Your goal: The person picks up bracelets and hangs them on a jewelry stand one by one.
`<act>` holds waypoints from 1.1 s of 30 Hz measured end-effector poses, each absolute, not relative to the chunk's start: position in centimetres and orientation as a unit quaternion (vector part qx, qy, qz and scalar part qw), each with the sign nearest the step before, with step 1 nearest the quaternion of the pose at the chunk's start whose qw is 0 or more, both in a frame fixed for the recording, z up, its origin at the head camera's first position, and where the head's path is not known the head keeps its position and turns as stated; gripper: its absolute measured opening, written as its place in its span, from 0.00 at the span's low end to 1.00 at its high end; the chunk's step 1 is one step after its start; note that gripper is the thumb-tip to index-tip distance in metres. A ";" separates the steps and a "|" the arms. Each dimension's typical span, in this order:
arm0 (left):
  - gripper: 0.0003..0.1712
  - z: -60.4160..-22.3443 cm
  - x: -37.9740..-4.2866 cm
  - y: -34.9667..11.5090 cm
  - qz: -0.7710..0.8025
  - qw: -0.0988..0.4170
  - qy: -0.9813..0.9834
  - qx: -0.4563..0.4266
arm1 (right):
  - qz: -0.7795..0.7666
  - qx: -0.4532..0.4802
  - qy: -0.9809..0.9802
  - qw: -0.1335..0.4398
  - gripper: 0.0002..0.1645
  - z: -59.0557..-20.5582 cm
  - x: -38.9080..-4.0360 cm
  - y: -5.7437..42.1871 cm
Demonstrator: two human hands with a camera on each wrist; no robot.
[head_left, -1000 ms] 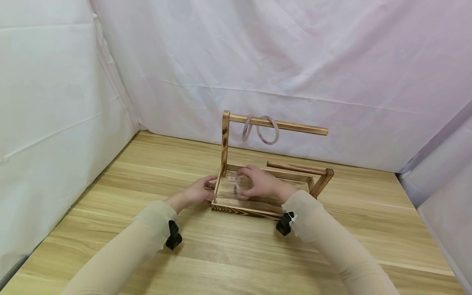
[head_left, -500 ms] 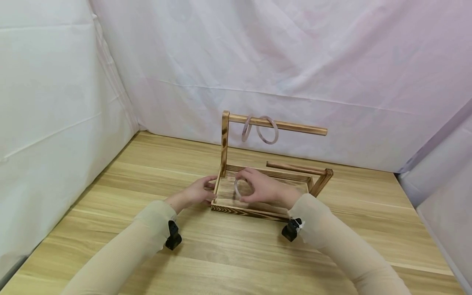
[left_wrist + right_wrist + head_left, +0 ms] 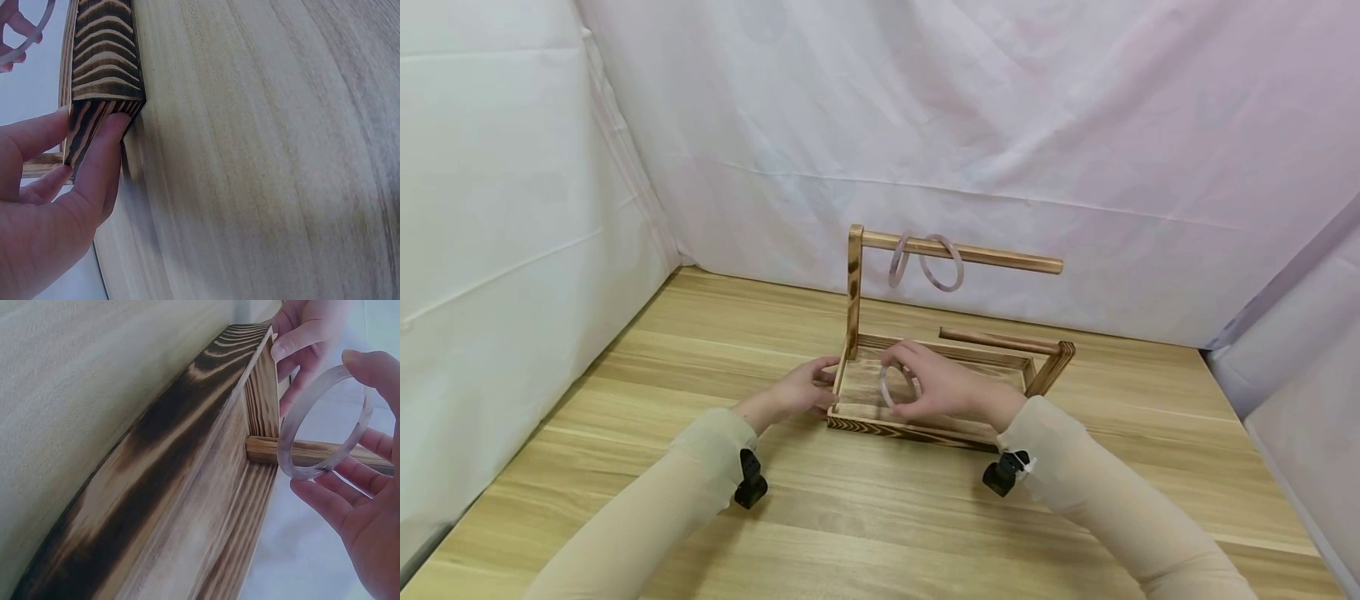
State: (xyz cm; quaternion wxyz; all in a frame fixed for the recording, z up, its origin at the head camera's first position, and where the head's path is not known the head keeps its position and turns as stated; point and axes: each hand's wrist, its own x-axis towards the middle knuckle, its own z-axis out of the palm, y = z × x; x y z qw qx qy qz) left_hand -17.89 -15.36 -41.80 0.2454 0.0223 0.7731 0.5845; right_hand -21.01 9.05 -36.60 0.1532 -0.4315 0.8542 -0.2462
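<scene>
In the head view, my right hand (image 3: 943, 383) holds a pale, translucent bangle (image 3: 882, 387) over a scorched-wood tray stand (image 3: 910, 430). The right wrist view shows the bangle (image 3: 284, 440) pinched at its rim between thumb and fingertips, its ring tilted. At the stand's left end, my left hand (image 3: 801, 390) rests its fingertips against the outer wall. Seen from the left wrist, thumb and fingers of that hand (image 3: 50, 219) lie extended on the striped end face. Two pinkish bangles, a left one (image 3: 895, 279) and a right one (image 3: 959, 271), hang on the stand's upper bar (image 3: 1015, 257).
From the tray's left back corner rises a post (image 3: 854, 287) bearing the upper bar. A lower bar (image 3: 1000, 341) juts leftward from a slanted post (image 3: 1051, 371) at the right end. Pale cloth (image 3: 775, 100) encloses the wooden table (image 3: 715, 317) behind and at the sides.
My right wrist and forearm have shifted right and a little toward me. The bangle has turned, showing more of its round opening. My left hand stays at the tray's end.
</scene>
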 end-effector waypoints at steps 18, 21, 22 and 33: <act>0.40 -41.8 -17.9 -15.4 0.584 0.247 0.772 0.031 | -0.273 -0.430 0.848 0.149 0.36 -35.6 -20.5 10.3; 0.40 -41.8 -17.9 -15.4 0.584 0.247 0.772 0.032 | -0.290 -0.440 0.838 0.144 0.36 -35.5 -20.4 10.6; 0.40 -41.7 -17.8 -15.4 0.584 0.247 0.773 0.032 | -0.296 -0.442 0.835 0.143 0.36 -35.5 -20.4 10.7; 0.40 -41.7 -17.9 -15.4 0.584 0.247 0.773 0.030 | -0.327 -0.444 0.823 0.139 0.35 -34.4 -20.1 11.9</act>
